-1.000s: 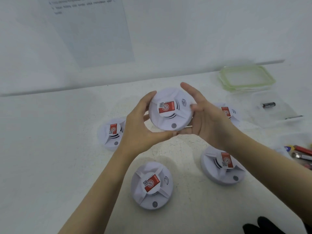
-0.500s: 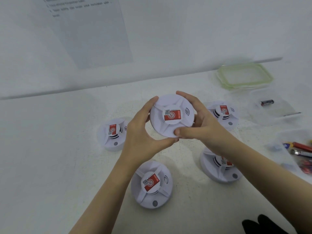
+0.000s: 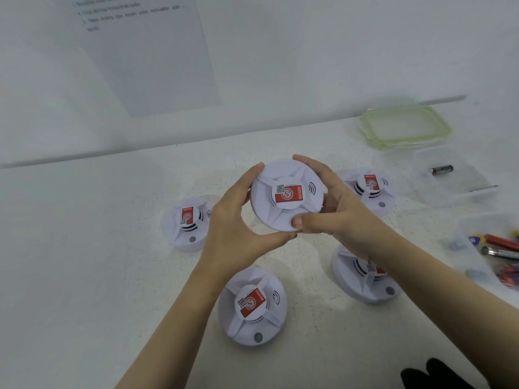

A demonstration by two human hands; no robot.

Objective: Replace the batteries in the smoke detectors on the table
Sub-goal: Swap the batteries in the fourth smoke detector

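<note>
I hold a round white smoke detector [image 3: 283,192] with a red label above the middle of the table, face up. My left hand [image 3: 233,223] grips its left and lower rim, and my right hand [image 3: 334,211] grips its right side with the thumb on the front edge. Several more detectors lie on the table: one at the left [image 3: 188,223], one near me [image 3: 252,306], one at the far right [image 3: 370,189], and one partly hidden under my right forearm [image 3: 362,279].
A clear tub [image 3: 460,189] at the right holds one dark battery [image 3: 442,170]. Behind it lie green-rimmed lids [image 3: 405,126]. Another clear tub [image 3: 474,242] at the right edge holds several batteries [image 3: 502,242]. A printed sheet [image 3: 146,51] hangs on the wall.
The held detector has turned in my hands; its red label now sits level and my right thumb has come round onto the front rim. My hands have dropped slightly.
</note>
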